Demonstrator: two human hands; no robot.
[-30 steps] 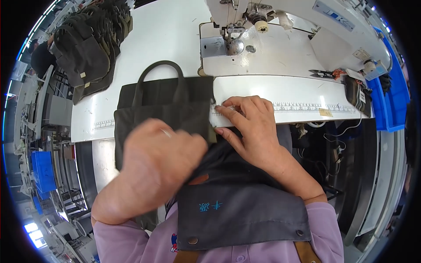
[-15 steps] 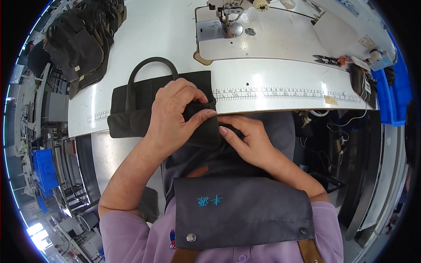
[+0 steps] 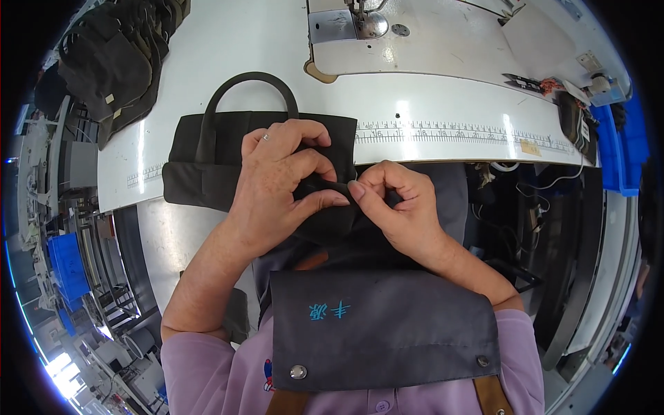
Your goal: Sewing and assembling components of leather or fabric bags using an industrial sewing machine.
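A dark olive fabric bag piece [image 3: 207,155] with a looped carry handle [image 3: 249,86] lies across the front edge of the white sewing table [image 3: 429,90]. My left hand [image 3: 280,183] presses on the bag's right part and pinches its dark fabric. Just to its right, my right hand [image 3: 398,204] pinches the same fabric fold at the table's edge, thumb and forefinger closed on it. The two hands almost touch. The lower part of the bag hangs toward my lap, hidden by my hands and my grey apron [image 3: 380,332].
A sewing machine [image 3: 353,21] stands at the table's far middle. A ruler strip [image 3: 470,135] runs along the front edge. A heap of dark bags [image 3: 114,62] lies at the far left. Scissors [image 3: 526,83] and blue bins [image 3: 622,138] are at the right.
My left hand has come down onto the bag and closed on the fabric. My right hand slid back from the table edge toward me and now pinches the fold beside it.
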